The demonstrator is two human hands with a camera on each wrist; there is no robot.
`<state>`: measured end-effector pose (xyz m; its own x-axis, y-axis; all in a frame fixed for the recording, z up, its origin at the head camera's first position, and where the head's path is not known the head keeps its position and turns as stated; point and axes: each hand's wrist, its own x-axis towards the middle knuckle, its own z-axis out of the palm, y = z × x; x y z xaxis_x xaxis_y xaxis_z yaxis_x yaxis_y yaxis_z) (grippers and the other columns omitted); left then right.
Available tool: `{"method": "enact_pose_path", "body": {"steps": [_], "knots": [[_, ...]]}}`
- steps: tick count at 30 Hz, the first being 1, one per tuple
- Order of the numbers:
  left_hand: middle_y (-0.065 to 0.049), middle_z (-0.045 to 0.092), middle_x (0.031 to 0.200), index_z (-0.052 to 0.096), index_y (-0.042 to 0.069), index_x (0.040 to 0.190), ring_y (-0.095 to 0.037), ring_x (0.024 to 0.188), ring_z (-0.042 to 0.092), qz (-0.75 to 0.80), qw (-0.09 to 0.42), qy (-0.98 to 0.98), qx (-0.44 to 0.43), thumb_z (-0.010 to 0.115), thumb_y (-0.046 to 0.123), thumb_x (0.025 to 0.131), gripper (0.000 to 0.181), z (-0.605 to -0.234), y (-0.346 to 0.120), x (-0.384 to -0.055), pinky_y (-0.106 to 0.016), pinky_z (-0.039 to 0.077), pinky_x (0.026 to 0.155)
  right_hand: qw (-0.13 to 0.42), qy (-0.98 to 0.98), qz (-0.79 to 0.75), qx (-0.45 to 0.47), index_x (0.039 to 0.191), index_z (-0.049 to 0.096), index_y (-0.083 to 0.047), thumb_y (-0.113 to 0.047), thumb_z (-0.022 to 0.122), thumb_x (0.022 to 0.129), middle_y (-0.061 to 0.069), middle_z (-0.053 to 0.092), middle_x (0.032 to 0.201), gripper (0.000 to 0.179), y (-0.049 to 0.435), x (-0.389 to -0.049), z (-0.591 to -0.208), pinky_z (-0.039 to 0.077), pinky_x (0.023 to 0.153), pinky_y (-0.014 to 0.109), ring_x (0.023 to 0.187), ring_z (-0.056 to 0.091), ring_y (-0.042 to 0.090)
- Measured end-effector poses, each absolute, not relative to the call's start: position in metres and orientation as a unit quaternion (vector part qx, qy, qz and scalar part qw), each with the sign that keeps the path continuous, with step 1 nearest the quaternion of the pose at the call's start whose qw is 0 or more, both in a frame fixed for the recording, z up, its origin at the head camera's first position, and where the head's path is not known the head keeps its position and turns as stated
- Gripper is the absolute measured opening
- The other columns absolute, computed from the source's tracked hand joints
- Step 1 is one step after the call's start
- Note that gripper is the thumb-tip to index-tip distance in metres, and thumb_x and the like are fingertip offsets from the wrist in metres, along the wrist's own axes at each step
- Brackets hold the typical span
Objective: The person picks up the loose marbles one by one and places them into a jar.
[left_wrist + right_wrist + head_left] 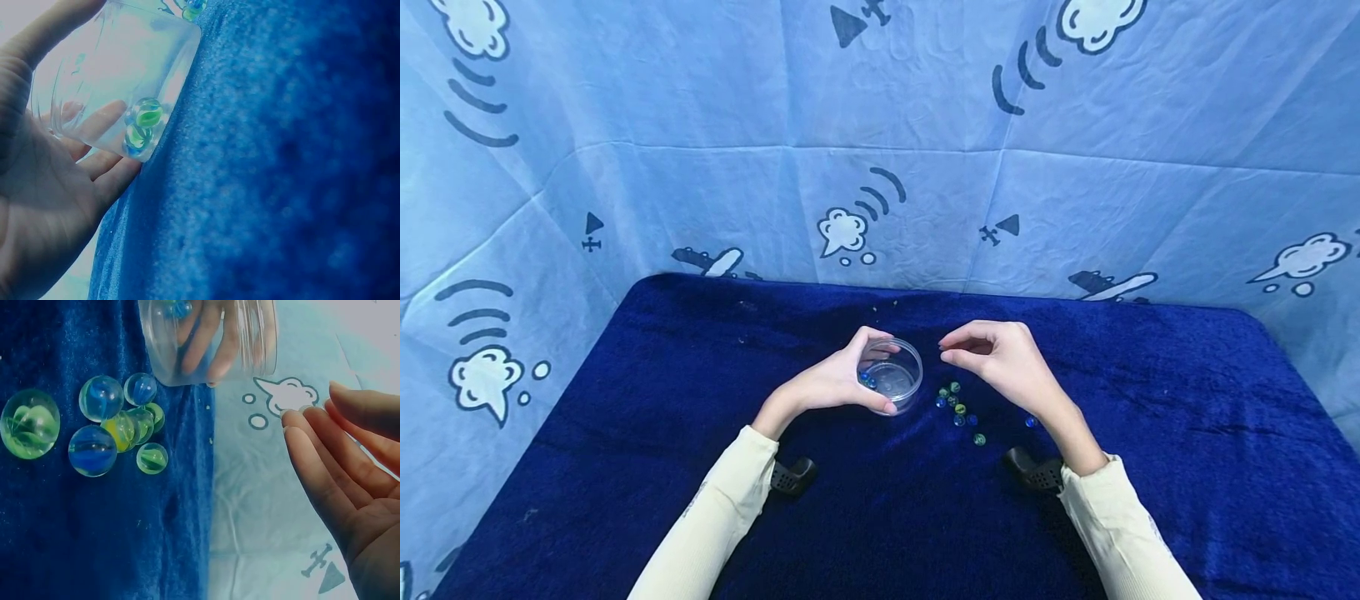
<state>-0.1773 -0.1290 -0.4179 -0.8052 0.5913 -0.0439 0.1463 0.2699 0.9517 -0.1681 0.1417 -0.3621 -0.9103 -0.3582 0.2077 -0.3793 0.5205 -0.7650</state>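
Observation:
My left hand (835,380) grips a clear round plastic tub (904,390) from its left side, fingers behind and thumb along the front. The tub tilts with its mouth up. Inside, a couple of glass marbles (148,114) with green and blue swirls lie against the bottom edge. To the right of the tub, my right hand (1013,360) hovers above the cloth. Its thumb and fingers (312,465) extend with a gap between them, and no object shows there. Below it lies a loose group of marbles (960,409), green, yellow and blue.
One blue marble (1031,422) sits apart, close to the right wrist. A dark blue plush cloth (880,517) covers the table. Behind it hangs a light blue patterned curtain (737,200). Black mounts (794,476) are strapped at both wrists.

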Motion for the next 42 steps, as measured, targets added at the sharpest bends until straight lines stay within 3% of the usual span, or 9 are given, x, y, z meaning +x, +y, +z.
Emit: {"method": "enact_pose_path", "body": {"steps": [18,42], "knots": [[-0.011,0.050,0.152,0.034,0.007,0.149,-0.026,0.142,0.046,0.553,0.198,0.772,0.242,0.090,0.011,0.077,0.091,-0.417,-0.128,-0.180,-0.041,0.037,0.117,-0.071,-0.880,0.418,0.214,0.097,0.080,-0.002,-0.007,0.080,0.089,0.003,0.078,0.089,0.010,0.158,-0.181,-0.379,0.055,0.072,0.021,0.081,0.072,0.012],[-0.012,0.050,0.151,0.033,0.007,0.150,-0.027,0.141,0.047,0.556,0.199,0.771,0.238,0.089,0.013,0.078,0.092,-0.416,-0.128,-0.176,-0.042,0.038,0.116,-0.121,-0.874,0.399,0.249,0.091,0.080,-0.003,-0.003,0.080,0.086,0.000,0.077,0.087,0.005,0.162,-0.185,-0.390,0.054,0.073,0.024,0.081,0.071,0.014]]}}
